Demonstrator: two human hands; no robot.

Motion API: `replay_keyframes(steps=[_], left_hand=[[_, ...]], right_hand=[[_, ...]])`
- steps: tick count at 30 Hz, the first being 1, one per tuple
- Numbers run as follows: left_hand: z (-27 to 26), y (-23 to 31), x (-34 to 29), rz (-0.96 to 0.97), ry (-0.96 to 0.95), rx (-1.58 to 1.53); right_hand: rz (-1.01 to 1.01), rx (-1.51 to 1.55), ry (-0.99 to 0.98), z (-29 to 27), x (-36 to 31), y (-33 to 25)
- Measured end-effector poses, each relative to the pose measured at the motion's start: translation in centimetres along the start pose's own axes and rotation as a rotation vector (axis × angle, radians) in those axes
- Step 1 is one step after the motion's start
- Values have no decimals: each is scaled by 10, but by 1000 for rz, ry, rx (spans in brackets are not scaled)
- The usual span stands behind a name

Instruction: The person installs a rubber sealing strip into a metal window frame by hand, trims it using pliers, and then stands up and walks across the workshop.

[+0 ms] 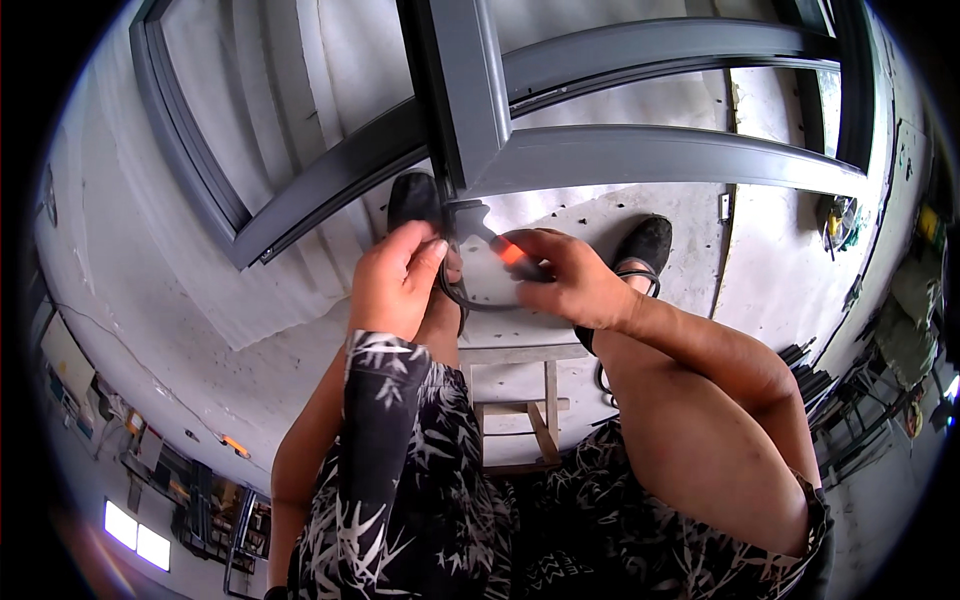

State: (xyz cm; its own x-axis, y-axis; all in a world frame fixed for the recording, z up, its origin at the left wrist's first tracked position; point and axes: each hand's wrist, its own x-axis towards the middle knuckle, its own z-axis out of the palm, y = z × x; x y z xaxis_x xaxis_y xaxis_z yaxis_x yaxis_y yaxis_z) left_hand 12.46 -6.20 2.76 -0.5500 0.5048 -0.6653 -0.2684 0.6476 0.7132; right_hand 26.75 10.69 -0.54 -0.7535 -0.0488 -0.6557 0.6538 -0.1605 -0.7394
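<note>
Seen from the head camera, you sit over a grey metal window frame (pixel 560 150) that lies across a pale floor (pixel 300 290), its bars meeting at a joint just above your hands. Your left hand (pixel 395 280) pinches a loop of black rubber gasket (pixel 452 292) between thumb and fingers, closed on it near the joint. Your right hand (pixel 565 275) is wrapped around a tool with an orange handle (pixel 512 253), its tip aimed toward the same corner; the tip itself is hidden behind your fingers. The gasket curls from the frame's joint down between both hands. To seat it well, keep the left hand feeding the strip with a little slack, close to the channel, and press with the tool in short strokes rather than dragging, so the rubber does not stretch or pop out at the corner. A small wooden stool (pixel 520 400) shows between your knees, and your black shoes (pixel 645 245) rest beside the frame.
</note>
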Motion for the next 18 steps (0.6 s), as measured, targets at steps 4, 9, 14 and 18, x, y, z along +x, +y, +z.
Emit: replay_keyframes(steps=[4,9,14,18], left_hand=[[-2,0,-1,21,-2,45],[-4,2,0,73,-4,166],[-6,-4,2,58,-21,209],[-6,0,2,39,-41,244]], right_hand=[[61,-10,-74,-2,1,-5],[73,26,-55,0,2,-2],[148,30,-70,-3,3,-9],[136,-10,-61,-6,3,-8]])
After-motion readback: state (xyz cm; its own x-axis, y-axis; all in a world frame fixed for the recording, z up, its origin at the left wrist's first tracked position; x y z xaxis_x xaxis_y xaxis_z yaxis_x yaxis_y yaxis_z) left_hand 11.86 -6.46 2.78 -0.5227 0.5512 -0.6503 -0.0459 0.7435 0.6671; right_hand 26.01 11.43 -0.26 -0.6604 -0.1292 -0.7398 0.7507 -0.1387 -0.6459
